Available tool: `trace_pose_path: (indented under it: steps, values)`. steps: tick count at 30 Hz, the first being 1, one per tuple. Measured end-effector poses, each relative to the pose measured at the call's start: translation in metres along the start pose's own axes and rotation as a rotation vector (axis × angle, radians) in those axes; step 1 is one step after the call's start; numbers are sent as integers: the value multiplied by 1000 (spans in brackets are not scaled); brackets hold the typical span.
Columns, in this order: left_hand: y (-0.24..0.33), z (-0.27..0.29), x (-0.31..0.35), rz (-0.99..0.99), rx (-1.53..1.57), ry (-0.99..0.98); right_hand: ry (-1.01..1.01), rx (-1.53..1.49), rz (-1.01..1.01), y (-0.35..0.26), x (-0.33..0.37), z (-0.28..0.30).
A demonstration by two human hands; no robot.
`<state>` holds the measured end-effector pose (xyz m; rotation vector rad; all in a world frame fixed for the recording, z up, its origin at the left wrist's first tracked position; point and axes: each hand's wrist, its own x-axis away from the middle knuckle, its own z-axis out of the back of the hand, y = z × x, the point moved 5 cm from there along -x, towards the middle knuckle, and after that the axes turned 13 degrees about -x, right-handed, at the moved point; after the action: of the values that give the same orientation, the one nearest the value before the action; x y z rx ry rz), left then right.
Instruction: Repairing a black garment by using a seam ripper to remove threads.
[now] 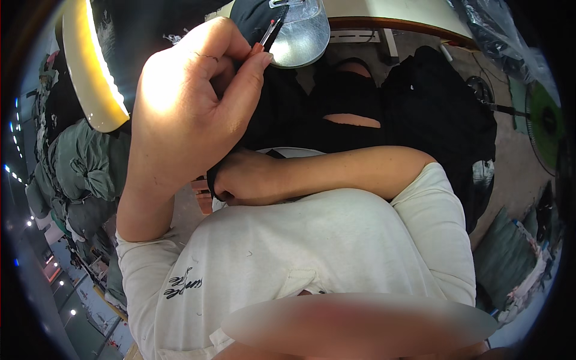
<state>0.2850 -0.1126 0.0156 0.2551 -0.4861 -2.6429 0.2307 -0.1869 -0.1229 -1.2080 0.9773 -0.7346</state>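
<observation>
Raised at the upper left, my left hand [189,99] pinches a seam ripper [258,49] by its orange handle, between thumb and forefinger. Its metal fork with a small red tip points up and to the right, next to a narrow black strip [278,30]. Just beyond the tool lies a shiny metal sewing machine plate [300,45]. My right forearm crosses in front of my body, and my right hand [246,177] is closed low beside the left wrist. Black cloth [212,175] shows at its curled fingers, which are partly hidden.
A bright lamp [93,66] stands close to my left hand. Green-grey bundled cloth [87,159] is piled at the left. A table edge [396,23] runs across the top. At the right are clear plastic wrapping [504,36], a green fan [545,126] and more folded fabric [507,255].
</observation>
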Motion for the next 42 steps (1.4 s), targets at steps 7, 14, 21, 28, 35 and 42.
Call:
trace_pose_path:
  steps: [7,14,21,28,35,42]
  values:
    - [1,-3,-5,-5,-27,20,-42,43,-33,-1,-1,1]
    - [2,-6,-14,-24,-41,4,-35,13,-36,-1,0,3]
    - [-9,3,-18,-274,-196,11,6,-20,-29,0,-2,1]
    - [-13,3,-28,-440,-209,46,0,-38,-78,-2,-1,3]
    - [3,3,-18,-591,-99,183,43,-157,-22,-16,12,15]
    - [-57,-27,50,-275,579,47,265,-309,225,-85,105,94]
